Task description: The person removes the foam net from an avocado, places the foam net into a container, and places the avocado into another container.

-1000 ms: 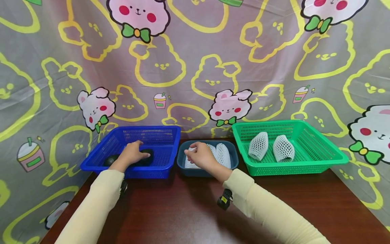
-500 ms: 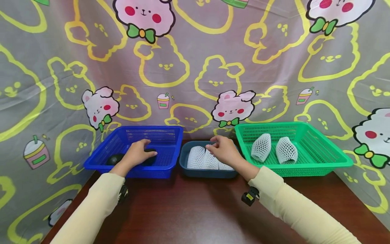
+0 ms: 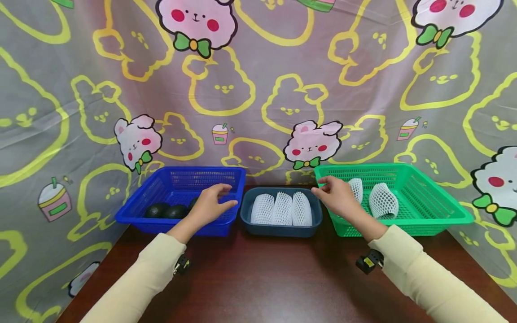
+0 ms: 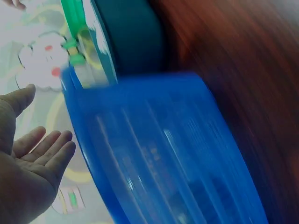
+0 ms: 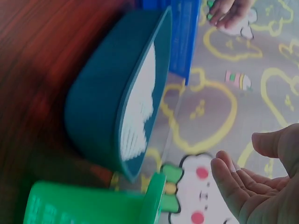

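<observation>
My left hand (image 3: 210, 204) hovers over the right side of the blue basket (image 3: 230, 220), fingers apart and holding nothing. Behind and left of it, dark avocados (image 3: 176, 211) lie in that basket, one partly hidden by the hand. My right hand (image 3: 337, 196) is above the left rim of the green basket (image 3: 428, 219), thumb and fingers parted, also holding nothing. Two bulging white foam net sleeves (image 3: 383, 201) lie in the green basket, one partly covered by the right hand. The left wrist view shows the left palm (image 4: 28, 186) bare; the right wrist view shows bare right fingers (image 5: 233, 186).
Between the baskets stands a small dark blue bin (image 3: 278, 230) with three white foam net sleeves (image 3: 282, 209) side by side. All stand on a brown wooden table (image 3: 258, 278). A patterned cloth (image 3: 258, 89) hangs close behind.
My right hand has moved right, from over the small bin to the green basket. My left hand has moved off the avocado it was at, going right.
</observation>
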The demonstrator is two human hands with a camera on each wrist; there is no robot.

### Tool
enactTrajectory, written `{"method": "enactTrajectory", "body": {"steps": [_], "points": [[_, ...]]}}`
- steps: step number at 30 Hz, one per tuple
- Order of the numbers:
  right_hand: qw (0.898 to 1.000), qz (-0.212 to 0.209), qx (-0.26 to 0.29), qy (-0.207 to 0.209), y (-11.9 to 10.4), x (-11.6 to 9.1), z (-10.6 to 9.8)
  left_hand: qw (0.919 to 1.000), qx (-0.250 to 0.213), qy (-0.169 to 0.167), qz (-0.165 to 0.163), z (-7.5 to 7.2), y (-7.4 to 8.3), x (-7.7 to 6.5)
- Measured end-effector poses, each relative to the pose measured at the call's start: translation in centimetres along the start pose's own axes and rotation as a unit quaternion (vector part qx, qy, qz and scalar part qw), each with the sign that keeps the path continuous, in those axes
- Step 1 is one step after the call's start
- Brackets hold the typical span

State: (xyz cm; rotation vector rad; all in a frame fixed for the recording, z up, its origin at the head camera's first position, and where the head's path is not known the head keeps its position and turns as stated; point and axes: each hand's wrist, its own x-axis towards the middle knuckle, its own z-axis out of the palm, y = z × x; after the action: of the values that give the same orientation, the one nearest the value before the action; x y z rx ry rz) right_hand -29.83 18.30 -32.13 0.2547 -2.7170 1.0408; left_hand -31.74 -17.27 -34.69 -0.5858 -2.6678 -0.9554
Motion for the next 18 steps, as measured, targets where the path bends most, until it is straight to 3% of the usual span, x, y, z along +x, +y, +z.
{"method": "enactTrajectory", "body": {"steps": [11,15,18], "points": [[0.999,0.016,-0.015,0.029,3.4,-0.5,-3.6,0.9950,-0.042,-0.048,0.077,5.2,4.8,0.0],[0.999,0.021,-0.024,0.039,4.5,-0.6,-4.7,0.9900,-0.093,-0.053,0.092,6.9,6.0,0.2],[0.998,0.028,-0.032,0.045,5.5,-0.5,-5.3,0.9840,-0.146,-0.059,0.084,8.3,6.8,0.2]]}}
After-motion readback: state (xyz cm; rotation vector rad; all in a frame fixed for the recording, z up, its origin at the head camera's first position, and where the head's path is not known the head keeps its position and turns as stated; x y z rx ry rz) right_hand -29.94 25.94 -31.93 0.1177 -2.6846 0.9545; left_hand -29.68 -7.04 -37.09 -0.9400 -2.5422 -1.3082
